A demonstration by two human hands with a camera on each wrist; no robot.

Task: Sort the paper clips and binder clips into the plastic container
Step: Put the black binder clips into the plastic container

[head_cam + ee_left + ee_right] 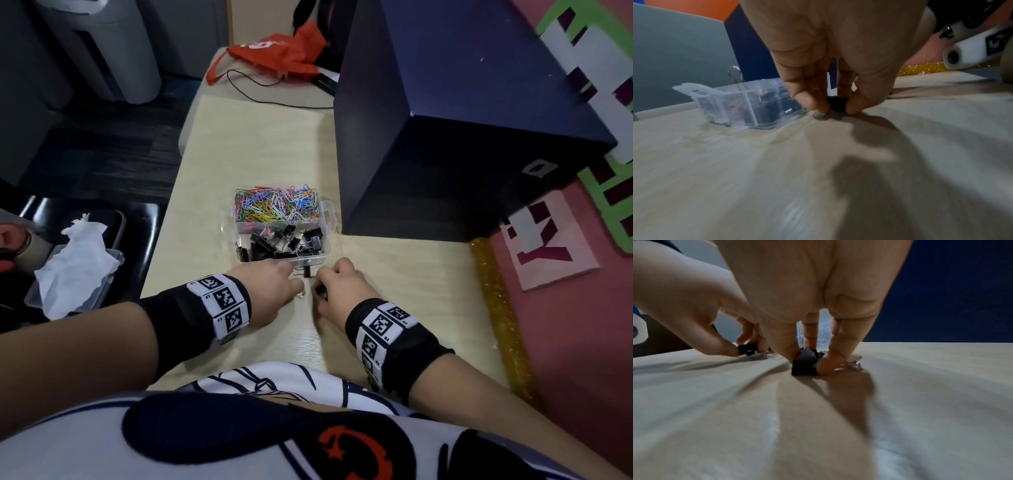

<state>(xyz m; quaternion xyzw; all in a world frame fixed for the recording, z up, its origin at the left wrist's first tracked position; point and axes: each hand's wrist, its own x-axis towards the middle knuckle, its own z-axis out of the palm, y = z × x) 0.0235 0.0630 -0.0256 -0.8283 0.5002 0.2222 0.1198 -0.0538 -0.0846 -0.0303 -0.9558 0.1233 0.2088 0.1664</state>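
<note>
Black binder clips point(804, 368) beside container point(329, 219)

Head cam looking steeply down over both forearms; wrist cams skimming the table point(735, 162) close-up, facing forward; all sharing the container point(329, 209).

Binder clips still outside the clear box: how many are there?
2. One black binder clip is pinched by the left hand on the table beside the plastic container; a second binder clip by the right hand next to it. Fingers may hide more.
</note>
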